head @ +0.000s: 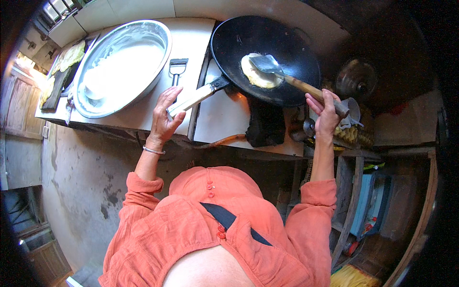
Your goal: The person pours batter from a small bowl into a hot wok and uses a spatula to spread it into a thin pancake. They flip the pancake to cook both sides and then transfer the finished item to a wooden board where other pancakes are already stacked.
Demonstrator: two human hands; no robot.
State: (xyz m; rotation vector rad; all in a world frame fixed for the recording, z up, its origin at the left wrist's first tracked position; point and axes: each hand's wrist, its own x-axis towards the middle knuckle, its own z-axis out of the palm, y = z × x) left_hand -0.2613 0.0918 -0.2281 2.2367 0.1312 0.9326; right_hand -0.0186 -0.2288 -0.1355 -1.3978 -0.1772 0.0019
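Observation:
My right hand (327, 114) grips the wooden handle of a wok spatula (301, 86). The spatula's metal blade rests on a round, pale flatbread or pancake (261, 77) inside a black wok (229, 39). At the end of the wok's light-coloured handle (195, 98), my left hand (163, 116) is spread, thumb and fingers apart on either side of it. Whether the palm touches the handle is hard to tell. A large metal basin (165, 43) of white batter or flour mix stands left of the wok. Between basin and wok lies a black-handled scraper or turner (178, 67).
Flame glows under the wok on the burner, near an orange hose (226, 140). Cooked flatbreads (71, 57) lie by a dark board (57, 89) at far left. A metal lid (356, 79) and a clear plastic cup (353, 111) stand right of the wok. Wooden shelving (349, 204) is at lower right.

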